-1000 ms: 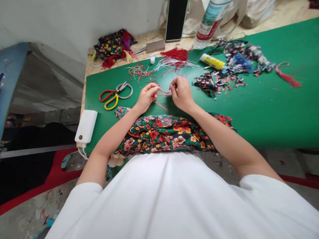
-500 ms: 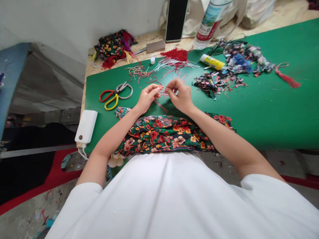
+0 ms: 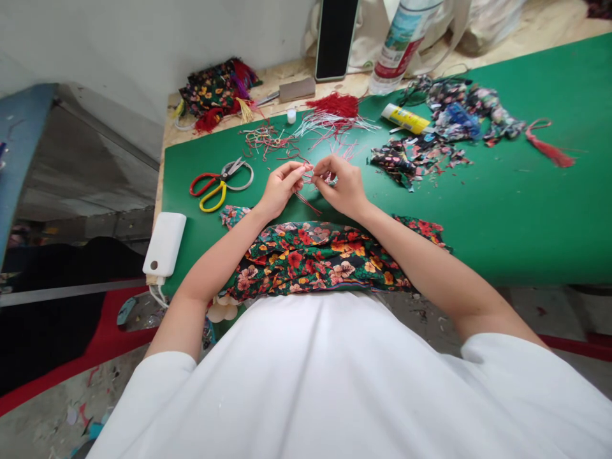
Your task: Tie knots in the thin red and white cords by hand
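Above the green tabletop my left hand (image 3: 284, 186) pinches thin red cords (image 3: 308, 204), whose loose ends hang below its fingers. My right hand (image 3: 341, 185) is close beside it, thumb and forefinger pinched on the same cords; fine detail between the fingertips is too small to make out. Just beyond the hands lie a bundle of red and white cords (image 3: 335, 108) and a tangle of short cord pieces (image 3: 268, 140). A floral cloth (image 3: 315, 255) is bunched at the table's near edge, under my forearms.
Scissors (image 3: 222, 185) and a white power bank (image 3: 165, 244) lie to the left. A yellow glue tube (image 3: 406, 119), fabric scraps (image 3: 415, 158) and a red tassel (image 3: 549, 145) lie to the right. A phone (image 3: 337, 38) and a bottle (image 3: 404, 44) stand at the back.
My right hand has shifted slightly left and down, closer to the left hand's fingertips. My left hand stays nearly still, and the cords remain in the fingers.
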The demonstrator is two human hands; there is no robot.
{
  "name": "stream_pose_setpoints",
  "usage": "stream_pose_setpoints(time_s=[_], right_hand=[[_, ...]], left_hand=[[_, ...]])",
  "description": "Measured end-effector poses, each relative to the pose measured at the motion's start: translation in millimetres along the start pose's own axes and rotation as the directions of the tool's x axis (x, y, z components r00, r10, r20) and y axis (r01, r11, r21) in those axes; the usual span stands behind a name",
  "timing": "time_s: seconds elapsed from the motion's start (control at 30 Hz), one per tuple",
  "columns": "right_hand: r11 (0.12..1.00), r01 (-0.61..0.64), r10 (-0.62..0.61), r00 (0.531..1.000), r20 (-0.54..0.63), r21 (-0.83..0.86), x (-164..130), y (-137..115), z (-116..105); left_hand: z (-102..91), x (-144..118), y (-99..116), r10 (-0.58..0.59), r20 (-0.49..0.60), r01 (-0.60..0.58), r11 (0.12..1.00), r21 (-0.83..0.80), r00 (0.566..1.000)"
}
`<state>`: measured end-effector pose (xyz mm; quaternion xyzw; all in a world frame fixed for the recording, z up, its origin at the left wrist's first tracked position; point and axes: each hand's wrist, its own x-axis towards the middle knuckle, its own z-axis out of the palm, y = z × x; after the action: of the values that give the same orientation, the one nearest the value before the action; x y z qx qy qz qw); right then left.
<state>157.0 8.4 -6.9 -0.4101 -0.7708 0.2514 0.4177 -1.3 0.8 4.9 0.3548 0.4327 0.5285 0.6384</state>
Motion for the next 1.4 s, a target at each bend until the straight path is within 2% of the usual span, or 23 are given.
stream_pose_setpoints(time_s=[0.2, 0.3, 0.53, 0.73, 0.83, 1.4], right_hand=[[0.991, 0.023, -0.019, 0.999, 0.026, -0.129, 1.3, -0.4, -4.0], [0.989, 0.038, -0.031, 0.999, 0.044, -0.142, 2.0, -1.6, -5.2], [1.0, -0.029, 0.029, 1.0, -0.002, -0.011, 3.8, -3.4, -1.5], [0.996, -0.081, 0.085, 0.99, -0.108, 0.043, 4.7, -4.7, -2.7], [0.995, -0.074, 0.083, 0.987, -0.14, 0.072, 4.6, -6.1, -3.2], [0.998, 0.057, -0.057, 0.998, 0.03, -0.012, 3.4, -2.2, 0.0]], left_hand=[[-1.2, 0.5, -1.0, 0.051, 0.051, -0.053, 0.997, 0.053, 0.997], [-1.7, 0.8, -1.8, 0.078, 0.075, -0.083, 0.994, 0.07, 0.994], [0.1, -0.2, -0.9, 0.024, 0.031, -0.025, 0.999, 0.037, 0.999], [-0.4, 0.6, -0.4, 0.059, 0.045, -0.06, 0.998, 0.022, 0.997], [-1.1, 0.7, 0.1, 0.044, 0.047, -0.048, 0.996, 0.075, 0.998], [-2.8, 0.0, 2.1, 0.048, 0.111, -0.056, 0.996, 0.07, 0.993]])
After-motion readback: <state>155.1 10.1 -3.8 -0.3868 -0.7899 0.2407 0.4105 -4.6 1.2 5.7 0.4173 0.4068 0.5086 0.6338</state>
